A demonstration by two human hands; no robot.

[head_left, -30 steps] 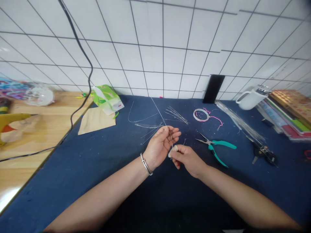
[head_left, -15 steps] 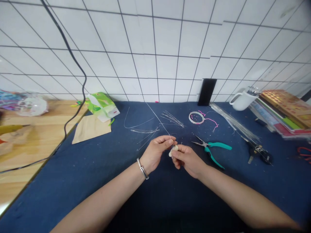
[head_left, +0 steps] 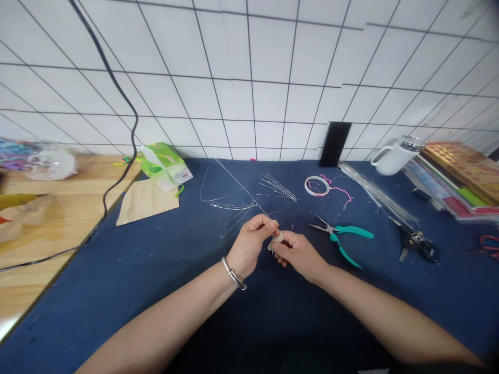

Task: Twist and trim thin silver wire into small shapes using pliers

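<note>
Delicately, the left hand [head_left: 251, 241] pinched a thin silver wire [head_left: 237, 183] that ran toward ten-thirty, while the right hand [head_left: 302, 255], thumb and fingers clamped together, gripped a small cream-coloured piece [head_left: 279, 237] at six o'clock from the left fingertips. Teal-handled needle-nose pliers [head_left: 354, 229] lay at the right hand's two o'clock.

Craft corner, home or small workshop unclear: teal pliers [head_left: 333, 231], wire bundle [head_left: 377, 192], scissors [head_left: 488, 245], blue worktop [head_left: 163, 280], white tiled wall [head_left: 271, 98].

Cloth [head_left: 167, 254] passable leftward — pliers [head_left: 345, 229] block right.
</note>
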